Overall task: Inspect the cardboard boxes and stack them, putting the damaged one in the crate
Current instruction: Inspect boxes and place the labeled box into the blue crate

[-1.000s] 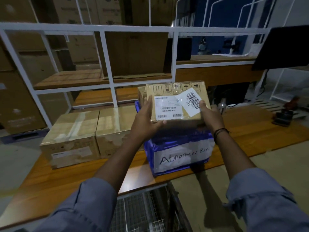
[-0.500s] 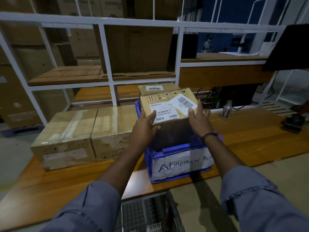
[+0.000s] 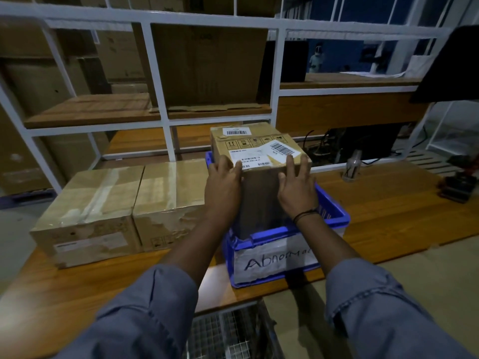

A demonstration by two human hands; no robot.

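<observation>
At twelve o'clock, the left hand (image 3: 223, 182) curls over the top edge of a tall brown cardboard box with barcode labels (image 3: 260, 193); the right hand (image 3: 295, 189) lies flat-fingered against it. The box stands in the blue plastic crate (image 3: 269, 235). Let go tilted, it may topple over the rim.

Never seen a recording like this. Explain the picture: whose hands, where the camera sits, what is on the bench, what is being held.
No machine here: a person works bare-handed. One camera worn on the head looks forward and down, so both arms reach in from below. On the wooden bench sit two taped cardboard boxes side by side; right of them, a blue crate with a handwritten label. A labelled cardboard box stands with its lower part in the crate. The left hand grips its upper edge; the right hand presses straight fingers on its front.
</observation>
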